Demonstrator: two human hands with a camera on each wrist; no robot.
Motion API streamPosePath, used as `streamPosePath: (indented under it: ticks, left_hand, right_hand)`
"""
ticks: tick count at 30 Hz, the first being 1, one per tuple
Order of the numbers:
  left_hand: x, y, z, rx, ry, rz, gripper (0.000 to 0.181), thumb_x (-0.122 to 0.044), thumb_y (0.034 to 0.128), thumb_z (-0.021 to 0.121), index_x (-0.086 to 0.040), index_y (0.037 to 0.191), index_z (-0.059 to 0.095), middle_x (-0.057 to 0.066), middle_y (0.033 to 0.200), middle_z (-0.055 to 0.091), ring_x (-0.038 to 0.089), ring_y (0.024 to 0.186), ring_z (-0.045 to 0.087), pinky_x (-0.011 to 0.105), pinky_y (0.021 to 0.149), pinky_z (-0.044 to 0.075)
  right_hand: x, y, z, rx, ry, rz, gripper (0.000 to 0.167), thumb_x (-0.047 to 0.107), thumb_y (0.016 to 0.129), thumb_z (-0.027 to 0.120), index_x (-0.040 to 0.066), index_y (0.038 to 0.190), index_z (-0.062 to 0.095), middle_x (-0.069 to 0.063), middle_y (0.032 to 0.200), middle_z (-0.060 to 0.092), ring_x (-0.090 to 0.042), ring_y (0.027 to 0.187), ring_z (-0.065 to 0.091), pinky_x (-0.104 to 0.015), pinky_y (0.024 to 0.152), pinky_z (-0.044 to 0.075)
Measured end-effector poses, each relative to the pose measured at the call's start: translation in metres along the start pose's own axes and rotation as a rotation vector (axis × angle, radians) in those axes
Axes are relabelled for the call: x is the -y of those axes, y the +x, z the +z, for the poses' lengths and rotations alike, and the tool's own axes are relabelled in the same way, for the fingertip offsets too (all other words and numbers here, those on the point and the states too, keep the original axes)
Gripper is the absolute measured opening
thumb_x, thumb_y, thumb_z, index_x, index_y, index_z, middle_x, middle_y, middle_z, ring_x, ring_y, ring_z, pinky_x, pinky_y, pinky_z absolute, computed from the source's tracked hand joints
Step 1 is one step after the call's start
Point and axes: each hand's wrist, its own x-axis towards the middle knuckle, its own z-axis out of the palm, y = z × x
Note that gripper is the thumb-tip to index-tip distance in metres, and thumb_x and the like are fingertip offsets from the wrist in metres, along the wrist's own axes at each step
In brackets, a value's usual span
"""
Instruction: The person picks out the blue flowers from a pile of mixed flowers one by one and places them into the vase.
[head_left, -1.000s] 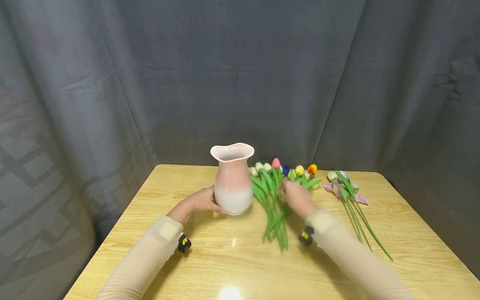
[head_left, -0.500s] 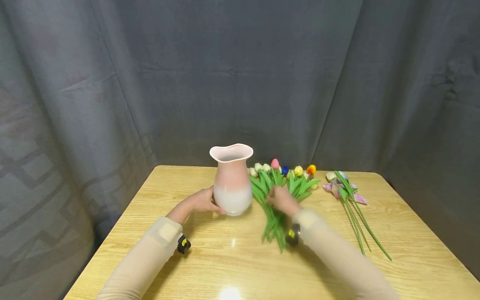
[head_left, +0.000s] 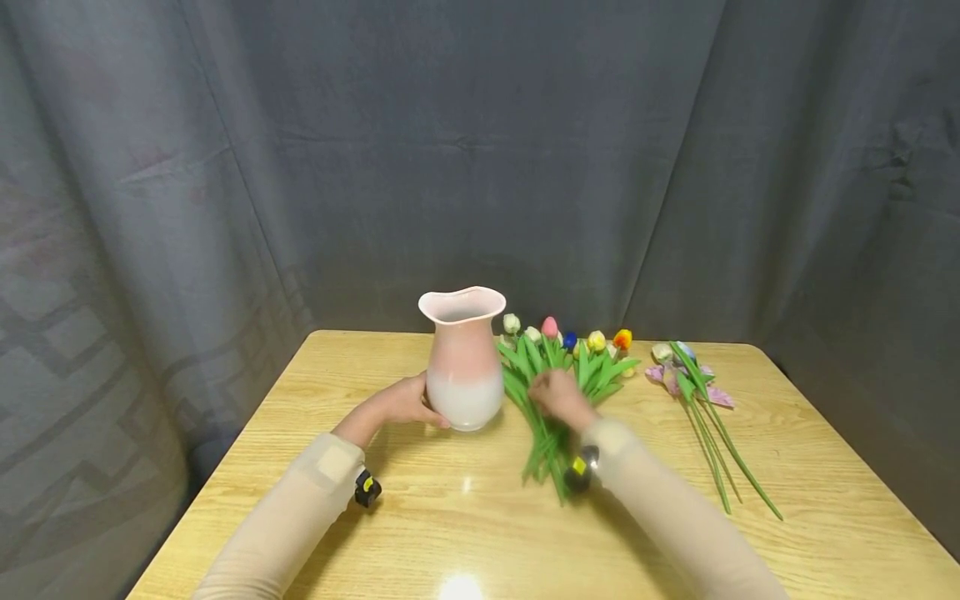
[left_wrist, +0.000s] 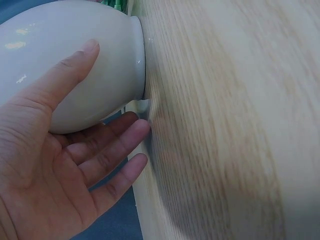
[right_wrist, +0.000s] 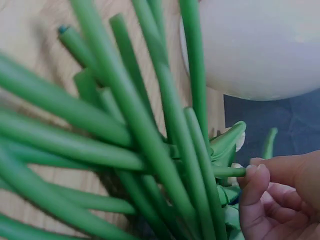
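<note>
A pink-and-white vase (head_left: 466, 375) with a wavy rim stands upright near the middle of the table. Its left side is cupped by my left hand (head_left: 407, 402), thumb on the white lower part in the left wrist view and fingers partly behind it. To the right lies a bunch of tulips (head_left: 534, 358) with green stems. Over the bunch, my right hand (head_left: 561, 396) pinches one green stem (right_wrist: 231, 171) between thumb and fingertip, as the right wrist view shows. A white tulip head (head_left: 512, 323) stands a little above the others at the bunch's left.
Several more flowers, with pink-purple petals (head_left: 722, 397) and long stems (head_left: 738, 454), lie at the right of the wooden table (head_left: 420, 533). A grey curtain (head_left: 465, 167) closes off the back and sides.
My right hand has moved left across the tulips and now pinches a stem. One white tulip head at the left has risen slightly. The left hand and vase are nearly still.
</note>
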Motion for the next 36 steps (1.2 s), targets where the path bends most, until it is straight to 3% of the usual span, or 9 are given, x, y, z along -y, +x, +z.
streamPosePath:
  ticks: [4,10,15,20,25,30,36]
  left_hand:
    - [-0.001,0.000,0.000,-0.008,-0.001,-0.021,0.082,-0.026,0.0729,0.086,-0.009,0.140,0.041,0.008,0.123,0.061,0.019,0.103,0.059,0.036,0.089,0.048]
    - [0.000,-0.001,0.001,0.007,-0.022,-0.004,0.081,-0.023,0.0738,0.085,-0.008,0.140,0.040,0.010,0.122,0.061,0.020,0.102,0.060,0.037,0.087,0.050]
    - [0.001,-0.002,0.001,0.008,-0.016,0.000,0.081,-0.025,0.0745,0.085,-0.009,0.140,0.040,0.009,0.122,0.061,0.019,0.102,0.060,0.036,0.086,0.050]
    - [0.001,-0.001,0.000,0.010,-0.012,-0.001,0.080,-0.025,0.0747,0.085,-0.009,0.139,0.041,0.009,0.122,0.061,0.019,0.102,0.060,0.035,0.085,0.050]
    - [0.000,-0.001,-0.001,0.003,-0.002,0.000,0.082,-0.027,0.0747,0.085,-0.010,0.141,0.039,0.009,0.126,0.060,0.021,0.106,0.059,0.037,0.088,0.049]
    - [0.000,0.000,-0.001,-0.001,-0.002,0.008,0.082,-0.025,0.0747,0.085,-0.010,0.141,0.039,0.010,0.127,0.059,0.022,0.107,0.059,0.038,0.089,0.049]
    - [0.000,0.001,0.000,0.005,-0.014,-0.006,0.081,-0.025,0.0743,0.085,-0.009,0.140,0.040,0.009,0.124,0.060,0.021,0.104,0.060,0.037,0.088,0.050]
  right_hand:
    - [0.001,0.002,-0.001,-0.062,0.058,-0.049,0.024,0.011,0.095,0.057,-0.003,0.115,0.059,-0.013,0.086,0.063,-0.015,0.063,0.055,-0.027,0.057,0.051]
    - [0.010,0.002,-0.013,-0.220,0.125,-0.199,0.028,0.015,0.095,0.061,-0.002,0.117,0.060,-0.018,0.102,0.064,-0.013,0.061,0.055,-0.025,0.053,0.049]
    - [0.028,-0.005,-0.043,-0.387,0.190,-0.318,0.026,0.018,0.093,0.065,-0.001,0.110,0.063,-0.018,0.094,0.065,-0.010,0.062,0.054,-0.019,0.052,0.047]
    - [0.042,-0.018,-0.083,-0.534,0.111,-0.365,0.025,0.020,0.093,0.066,0.002,0.109,0.065,-0.016,0.095,0.069,-0.006,0.066,0.056,-0.015,0.052,0.046]
    - [0.038,-0.032,-0.113,-0.631,-0.038,-0.346,0.024,0.021,0.095,0.063,0.002,0.110,0.065,-0.014,0.095,0.070,-0.005,0.070,0.054,-0.012,0.057,0.042]
    - [0.026,-0.043,-0.131,-0.689,-0.121,-0.254,0.021,0.017,0.095,0.059,0.001,0.108,0.063,-0.015,0.098,0.069,-0.010,0.076,0.054,-0.012,0.062,0.039]
    - [0.005,-0.051,-0.149,-0.652,-0.168,-0.134,0.027,0.013,0.094,0.054,0.002,0.118,0.058,-0.015,0.098,0.064,-0.020,0.077,0.056,-0.022,0.061,0.043]
